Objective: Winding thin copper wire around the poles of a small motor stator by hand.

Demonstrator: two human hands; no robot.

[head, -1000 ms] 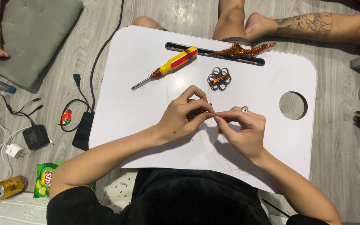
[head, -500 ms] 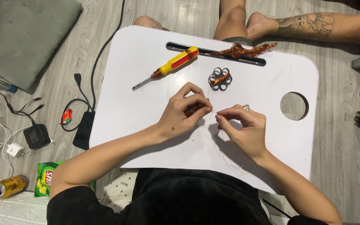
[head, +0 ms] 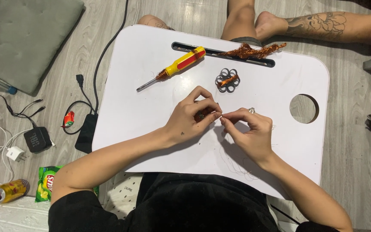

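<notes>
Head view | left hand (head: 190, 118) grip pinched on copper wire coil (head: 202, 114) (mostly hidden) | right hand (head: 247, 129) grip pinched on thin wire strand (head: 221, 116) | over white counter (head: 142, 86)

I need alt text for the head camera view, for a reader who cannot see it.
Seen from above, a person's left hand and right hand meet fingertip to fingertip over a white lap table, pinching something too small to identify. Farther back lie a yellow-and-red-handled screwdriver, a small black ringed part wound with copper wire and a tangled bundle of copper wire.

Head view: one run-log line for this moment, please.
left hand: pinching small copper coil piece | right hand: fingertips at thin wire, meeting left | screwdriver: idle on white lap table
</notes>
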